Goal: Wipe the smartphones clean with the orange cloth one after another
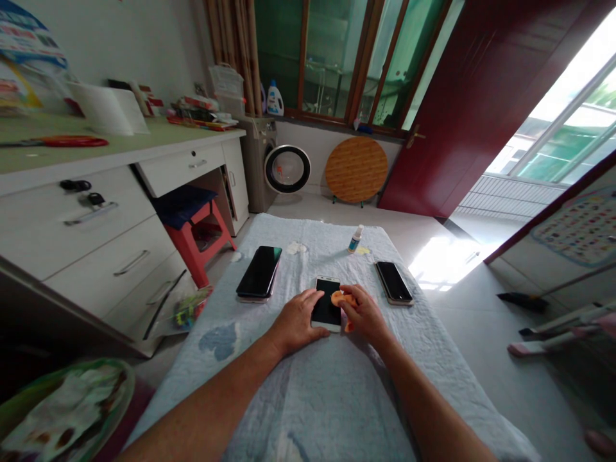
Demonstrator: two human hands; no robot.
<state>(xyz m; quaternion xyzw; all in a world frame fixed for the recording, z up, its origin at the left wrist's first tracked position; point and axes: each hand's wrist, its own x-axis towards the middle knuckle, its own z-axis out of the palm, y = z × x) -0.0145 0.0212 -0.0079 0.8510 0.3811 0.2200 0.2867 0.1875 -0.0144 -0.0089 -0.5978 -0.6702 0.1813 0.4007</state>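
Observation:
A white-framed phone [326, 311] with a dark screen lies face up on the cloth-covered table. My left hand [299, 321] holds its left side and lower edge. In my right hand [364, 314] an orange cloth [344, 299] is pinched, and it touches the upper right of the screen. To the left lies a larger dark phone [260, 273], apparently on top of another one. A further dark phone [393, 282] lies to the right. Behind them stands a small spray bottle [355, 239] with a white cap.
The light blue cloth [332, 391] covers the table. Beyond its left edge are a red stool [192, 237], white drawers [106, 224] and a waste bin [126, 391]. A washing machine [255, 151] and round wooden board [357, 169] stand at the back.

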